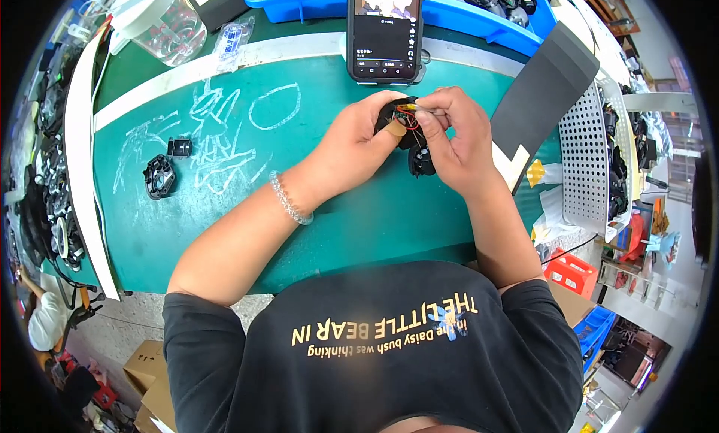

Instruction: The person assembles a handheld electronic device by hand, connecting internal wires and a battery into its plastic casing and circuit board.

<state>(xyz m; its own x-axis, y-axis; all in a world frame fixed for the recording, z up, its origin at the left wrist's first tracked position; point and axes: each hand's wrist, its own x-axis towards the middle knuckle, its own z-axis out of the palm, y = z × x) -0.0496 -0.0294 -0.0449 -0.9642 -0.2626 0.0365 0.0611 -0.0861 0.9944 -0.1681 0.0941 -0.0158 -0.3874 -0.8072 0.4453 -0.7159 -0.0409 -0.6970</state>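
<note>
My left hand (356, 142) is closed around a small black plastic housing (386, 112) with thin red wires (407, 118) showing inside it. A tan patch, perhaps a finger cover, sits at the left thumb's tip. My right hand (460, 141) pinches at the wires from the other side, thumb against forefinger; what lies between those fingertips is too small to make out. Just below the housing is another black part (422, 162), near my right palm; whether it is joined to the housing I cannot tell. Farther left, an open black shell (159, 177) and a small black piece (179, 147) lie on the green mat (337, 231).
Beyond my hands a phone (384, 47) stands upright in a holder. Behind it sits a blue bin (479, 27) of black parts. A clear jar (172, 36) is at the far left. Dark grey board (550, 85) and a perforated white basket (588, 163) flank the right side.
</note>
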